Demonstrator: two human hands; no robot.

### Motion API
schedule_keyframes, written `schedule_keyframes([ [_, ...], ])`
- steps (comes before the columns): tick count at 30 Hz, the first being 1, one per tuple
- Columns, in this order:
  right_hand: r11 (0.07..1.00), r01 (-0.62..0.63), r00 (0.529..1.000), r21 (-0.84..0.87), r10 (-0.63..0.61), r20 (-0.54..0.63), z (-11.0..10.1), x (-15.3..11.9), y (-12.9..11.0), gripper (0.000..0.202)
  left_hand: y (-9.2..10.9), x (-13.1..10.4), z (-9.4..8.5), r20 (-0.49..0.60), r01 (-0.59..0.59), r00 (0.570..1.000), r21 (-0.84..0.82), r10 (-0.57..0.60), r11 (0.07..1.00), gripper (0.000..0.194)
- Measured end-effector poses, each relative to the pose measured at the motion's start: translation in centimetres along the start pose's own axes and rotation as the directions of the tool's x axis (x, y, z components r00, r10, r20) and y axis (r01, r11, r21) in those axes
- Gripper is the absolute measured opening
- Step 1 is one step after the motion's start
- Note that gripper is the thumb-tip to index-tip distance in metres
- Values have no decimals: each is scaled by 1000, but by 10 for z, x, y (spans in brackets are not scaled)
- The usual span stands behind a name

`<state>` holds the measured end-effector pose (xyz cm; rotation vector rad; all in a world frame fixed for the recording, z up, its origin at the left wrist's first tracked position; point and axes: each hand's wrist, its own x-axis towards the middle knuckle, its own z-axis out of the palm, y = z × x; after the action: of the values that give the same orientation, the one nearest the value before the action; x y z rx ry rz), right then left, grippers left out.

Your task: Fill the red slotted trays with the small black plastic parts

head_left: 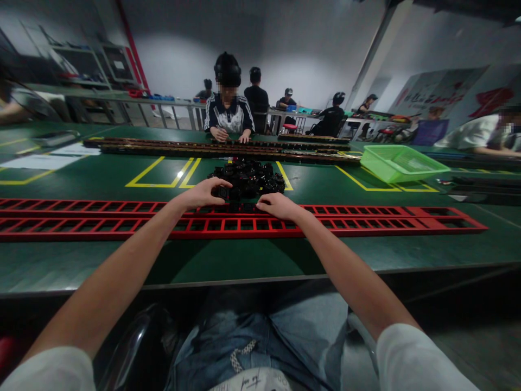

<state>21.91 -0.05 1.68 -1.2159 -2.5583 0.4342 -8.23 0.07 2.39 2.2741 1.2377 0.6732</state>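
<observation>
Two long red frames (358, 232) with ladder-like openings lie side by side across the green table (252, 258). Behind them sits a pile of small black parts (254, 176). My left hand (209, 194) is closed on a small black part (223, 192) at the pile's front left edge, thumb and fingers around it. My right hand (277, 206) is over the rear red frame, in front of the pile, its fingertips pinched together at another dark piece (247, 207); what they hold is too small to make out.
A green basket (401, 163) stands at the back right. Long dark strips (228, 149) span the table behind the pile. Across it sits a person (229, 111) with both hands at the strips. Papers (40, 162) lie at the left; more people work beyond.
</observation>
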Motion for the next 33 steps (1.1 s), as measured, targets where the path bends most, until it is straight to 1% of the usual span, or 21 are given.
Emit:
schedule_keyframes([
  [2,1000,-1,1000,2,1,2,0,0,0,29,2,-1,-5,35,1,999,12,-2,1000,59],
  [5,1000,-9,1000,6,9,3,-1,0,0,28,4,-2,-9,139,-13,990,23,9,1000,53],
  [8,1000,-14,1000,2,14,-1,-1,-1,0,28,7,-3,-12,200,-49,979,46,39,998,54],
  [12,1000,-4,1000,6,4,-5,-1,-1,0,29,10,-4,-15,231,-87,971,118,58,989,60],
  [16,1000,4,1000,8,-4,-6,0,-1,0,28,13,-5,-13,272,-90,962,189,36,978,59],
  [19,1000,-4,1000,23,4,-3,0,0,1,28,15,-5,-11,292,-53,956,190,-5,980,60],
  [22,999,-5,1000,34,5,0,0,0,1,29,17,-6,-10,288,-26,957,195,-32,981,60],
  [28,999,-12,1000,37,12,1,-1,-1,-1,29,21,-7,-12,291,-47,956,254,-30,966,57],
  [33,1000,-14,1000,12,14,7,-2,-2,-4,29,19,-6,-10,305,-53,952,262,-30,964,58],
])
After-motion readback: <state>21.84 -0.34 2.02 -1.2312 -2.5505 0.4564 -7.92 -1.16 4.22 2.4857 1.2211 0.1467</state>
